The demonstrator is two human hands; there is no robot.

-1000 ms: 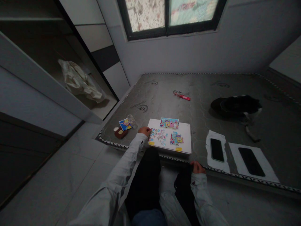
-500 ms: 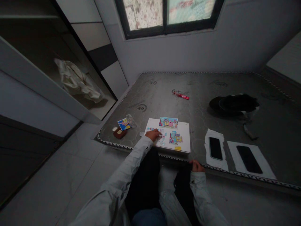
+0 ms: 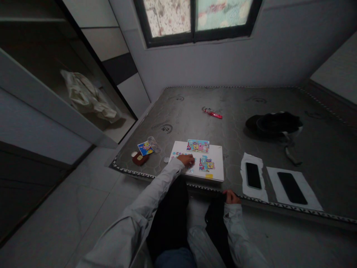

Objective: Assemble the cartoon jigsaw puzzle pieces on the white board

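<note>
My left hand (image 3: pixel 186 160) is over the left half of a white board (image 3: pixel 218 152), its fingers bent down and drawn together among small loose jigsaw pieces (image 3: pixel 178 153). Its fingertips are too small and dark to show what they pinch. Right of that hand lies a partly joined cartoon puzzle (image 3: pixel 206 163). A cartoon picture card (image 3: pixel 198 146) lies across the board's far edge, and a small yellow piece (image 3: pixel 209 175) near its front. My right hand (image 3: pixel 231 197) rests closed by my knee at the mattress edge; what its fingers hold, if anything, is hidden.
On the grey mattress (image 3: pixel 184 123) lie a brown case (image 3: pixel 140 158), a blue cartoon card (image 3: pixel 145 148), clear plastic (image 3: pixel 153 144) and a red packet (image 3: pixel 213 113). To the right are a black cap (image 3: pixel 275 124) and two phones (image 3: pixel 253 175) on white sheets.
My left hand has moved slightly right across the board and its fingers have curled in. The right hand stays by the knee. The whole view has shifted a little.
</note>
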